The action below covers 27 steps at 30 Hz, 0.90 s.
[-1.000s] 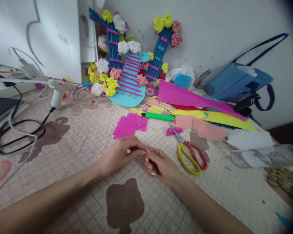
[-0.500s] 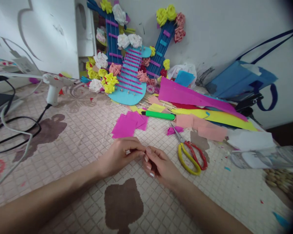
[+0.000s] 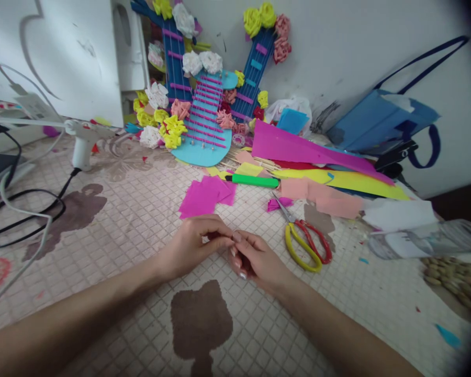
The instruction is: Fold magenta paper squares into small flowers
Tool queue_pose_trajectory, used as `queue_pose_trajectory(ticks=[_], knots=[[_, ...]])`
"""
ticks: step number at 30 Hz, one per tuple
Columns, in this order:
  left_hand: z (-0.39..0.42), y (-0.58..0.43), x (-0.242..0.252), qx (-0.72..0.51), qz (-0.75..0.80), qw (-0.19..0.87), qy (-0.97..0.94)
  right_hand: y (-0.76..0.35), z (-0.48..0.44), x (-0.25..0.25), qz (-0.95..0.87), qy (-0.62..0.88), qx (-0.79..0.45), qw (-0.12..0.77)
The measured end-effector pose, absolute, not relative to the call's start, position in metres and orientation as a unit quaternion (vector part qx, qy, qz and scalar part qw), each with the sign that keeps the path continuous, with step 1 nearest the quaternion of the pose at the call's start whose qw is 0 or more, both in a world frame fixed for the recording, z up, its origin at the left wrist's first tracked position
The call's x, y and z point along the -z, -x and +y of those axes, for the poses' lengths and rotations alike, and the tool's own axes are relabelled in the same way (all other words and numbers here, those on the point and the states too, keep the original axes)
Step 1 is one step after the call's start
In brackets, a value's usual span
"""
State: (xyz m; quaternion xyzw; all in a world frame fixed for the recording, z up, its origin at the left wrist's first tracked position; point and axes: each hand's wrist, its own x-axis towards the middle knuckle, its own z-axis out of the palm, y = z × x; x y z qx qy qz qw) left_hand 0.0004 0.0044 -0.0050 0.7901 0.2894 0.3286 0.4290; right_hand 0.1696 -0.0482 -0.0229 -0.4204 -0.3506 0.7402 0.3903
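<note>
My left hand (image 3: 198,242) and my right hand (image 3: 255,256) meet fingertip to fingertip over the middle of the table. Both are closed in a pinch, and whatever lies between the fingers is too small or hidden to make out. Just beyond my left hand is a loose stack of magenta paper squares (image 3: 204,196). Scissors (image 3: 298,230) with one yellow and one red handle lie to the right of my right hand, blades slightly apart. At their tip rests a small folded magenta paper piece (image 3: 279,204). A green marker (image 3: 254,181) lies behind the squares.
A white glue gun (image 3: 83,144) with a black cable stands at left. Paper-flower-covered cardboard guitar shapes (image 3: 209,120) lean against the wall. Magenta sheet (image 3: 298,149), peach paper squares (image 3: 320,198), a clear plastic bottle (image 3: 419,242) and a blue bag (image 3: 377,123) are at right.
The view has shifted slightly, so most things sit a little higher and further left. My hands keep nearly the same pinched pose.
</note>
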Motion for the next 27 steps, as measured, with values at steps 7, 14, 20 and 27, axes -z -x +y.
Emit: queue_pose_trajectory(ticks=[7,14,20,27], knots=[[-0.001,-0.003,0.006,-0.337,0.258,0.330,-0.843,-0.172,-0.049,0.026,-0.407,0.399,-0.731,0.375],[0.027,0.021,-0.009,-0.345,0.436,0.150,-0.817,-0.177,-0.043,0.029,-0.469,0.445,-0.599,0.473],[0.051,0.032,0.005,-0.239,0.371,0.124,-0.889,-0.183,-0.043,0.026,-0.487,0.449,-0.563,0.494],[0.049,0.028,0.010,-0.168,0.302,0.044,-0.937,-0.183,-0.040,0.024,-0.500,0.469,-0.561,0.463]])
